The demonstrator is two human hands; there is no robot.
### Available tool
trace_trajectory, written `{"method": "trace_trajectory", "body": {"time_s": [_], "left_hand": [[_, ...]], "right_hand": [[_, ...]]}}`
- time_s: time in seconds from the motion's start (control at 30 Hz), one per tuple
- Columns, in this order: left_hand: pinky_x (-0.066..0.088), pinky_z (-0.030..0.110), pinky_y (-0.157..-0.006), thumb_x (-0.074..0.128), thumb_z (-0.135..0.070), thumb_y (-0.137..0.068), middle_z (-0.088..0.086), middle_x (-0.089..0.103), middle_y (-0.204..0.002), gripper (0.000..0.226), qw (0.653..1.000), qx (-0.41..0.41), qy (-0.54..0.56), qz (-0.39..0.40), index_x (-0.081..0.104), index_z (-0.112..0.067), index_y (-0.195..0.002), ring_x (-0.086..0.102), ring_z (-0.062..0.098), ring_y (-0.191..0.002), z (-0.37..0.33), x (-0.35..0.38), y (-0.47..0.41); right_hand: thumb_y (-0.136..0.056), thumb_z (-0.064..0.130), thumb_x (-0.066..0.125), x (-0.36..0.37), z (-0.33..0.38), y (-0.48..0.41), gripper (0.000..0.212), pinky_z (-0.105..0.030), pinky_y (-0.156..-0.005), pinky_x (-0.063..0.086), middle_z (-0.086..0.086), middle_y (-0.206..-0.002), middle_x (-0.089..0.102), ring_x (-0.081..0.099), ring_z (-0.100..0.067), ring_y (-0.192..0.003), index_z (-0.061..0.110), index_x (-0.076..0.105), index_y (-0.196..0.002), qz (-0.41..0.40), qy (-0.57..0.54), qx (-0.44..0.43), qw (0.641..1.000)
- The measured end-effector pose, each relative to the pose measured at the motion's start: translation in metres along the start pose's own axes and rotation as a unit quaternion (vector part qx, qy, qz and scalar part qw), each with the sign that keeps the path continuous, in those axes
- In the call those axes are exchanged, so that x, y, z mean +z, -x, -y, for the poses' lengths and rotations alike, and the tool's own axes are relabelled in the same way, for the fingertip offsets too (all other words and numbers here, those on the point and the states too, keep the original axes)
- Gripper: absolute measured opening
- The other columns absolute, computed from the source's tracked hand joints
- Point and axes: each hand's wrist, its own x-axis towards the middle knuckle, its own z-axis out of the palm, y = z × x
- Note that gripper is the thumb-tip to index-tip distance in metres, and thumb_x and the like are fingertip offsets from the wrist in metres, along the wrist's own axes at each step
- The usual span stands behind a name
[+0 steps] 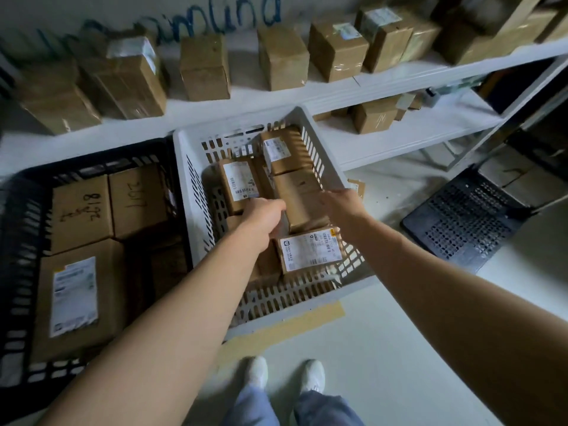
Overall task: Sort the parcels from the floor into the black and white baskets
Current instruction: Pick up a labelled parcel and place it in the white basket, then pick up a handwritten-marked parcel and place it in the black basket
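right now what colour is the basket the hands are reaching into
White, with slotted walls; the white basket shows best in the head view.

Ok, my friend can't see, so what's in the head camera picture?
The left hand and right hand hold a plain brown parcel in the white basket of labelled parcels. A black basket of bigger boxes sits left of it.

The person wears pale blue-grey trousers (321, 408) and white shoes (257, 372), with both forearms (172, 302) bare.
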Motion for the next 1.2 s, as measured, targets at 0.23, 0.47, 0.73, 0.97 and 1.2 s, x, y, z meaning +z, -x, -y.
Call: {"method": "trace_trajectory", "body": {"time_s": [0.23,0.47,0.73,0.97,1.2], "left_hand": [[0.055,0.024,-0.061,0.054,-0.012,-0.090,0.004,0.064,-0.086,0.006,0.970,0.197,0.028,0.137,0.059,-0.015,-0.088,0.064,0.015,-0.077,-0.036,0.016,0.076],[0.050,0.034,-0.089,0.052,-0.028,-0.096,0.008,0.063,-0.099,0.019,0.891,0.303,0.008,0.338,0.058,-0.010,-0.098,0.063,0.024,-0.098,0.007,0.028,0.187],[0.049,0.033,-0.090,0.045,-0.039,-0.096,0.006,0.064,-0.100,0.032,0.758,0.296,-0.102,0.572,0.058,-0.010,-0.103,0.064,0.019,-0.095,0.110,0.098,0.323],[0.046,0.042,-0.098,0.044,-0.037,-0.097,0.009,0.066,-0.097,0.032,0.648,0.233,-0.205,0.695,0.060,-0.010,-0.096,0.065,0.025,-0.097,0.246,0.155,0.458],[0.047,0.035,-0.092,0.045,-0.041,-0.096,0.004,0.066,-0.092,0.031,0.596,0.173,-0.269,0.737,0.061,-0.014,-0.092,0.066,0.019,-0.091,0.413,0.212,0.574]], "right_hand": [[-0.089,0.034,0.057,-0.033,0.002,0.087,0.026,-0.031,-0.068,0.048,0.003,-0.075,0.065,0.060,-0.014,-0.072,0.019,0.066,-0.069,-0.118,-0.242,-0.068,0.961],[-0.093,0.044,0.051,-0.053,-0.043,0.218,0.040,-0.036,-0.098,0.047,-0.006,-0.113,0.067,0.062,-0.018,-0.107,0.010,0.065,-0.110,-0.261,-0.371,-0.111,0.884],[-0.093,0.046,0.049,-0.096,-0.162,0.395,0.026,-0.038,-0.101,0.044,-0.001,-0.108,0.065,0.059,-0.017,-0.111,0.024,0.061,-0.092,-0.483,-0.405,-0.075,0.773],[-0.090,0.044,0.054,-0.115,-0.306,0.557,0.025,-0.029,-0.090,0.043,0.003,-0.093,0.063,0.059,-0.012,-0.096,0.021,0.063,-0.091,-0.644,-0.462,-0.013,0.610],[-0.090,0.046,0.054,-0.134,-0.462,0.695,0.027,-0.028,-0.091,0.043,0.006,-0.094,0.063,0.059,-0.012,-0.100,0.020,0.062,-0.093,-0.705,-0.463,0.065,0.532]]}}
